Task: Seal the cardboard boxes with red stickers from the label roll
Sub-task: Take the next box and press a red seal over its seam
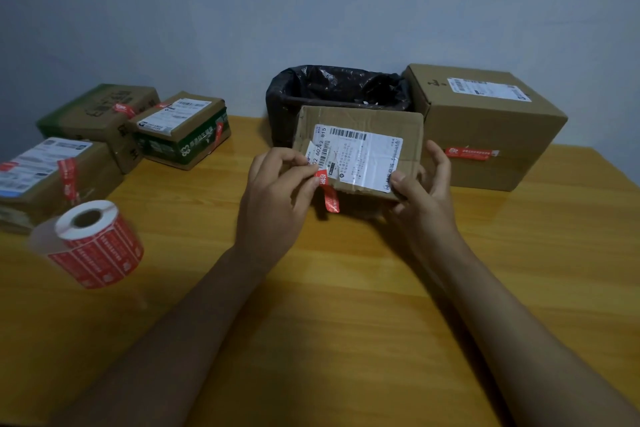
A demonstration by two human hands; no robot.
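1. While my right hand (424, 189) grips the near right corner of the small cardboard box (360, 149), thumb on top and fingers curled round its side, the box tilts up off the wooden table (346, 288).
2. My left hand (277, 194) pinches a red sticker (327, 191) against the box's near edge; its lower half hangs free.
3. At far left the label roll (95, 243) lies on the table, near three boxes (104, 142) already carrying red stickers.
4. Behind stand a black-lined bin (332, 87) and a big box (485, 128), also stickered.
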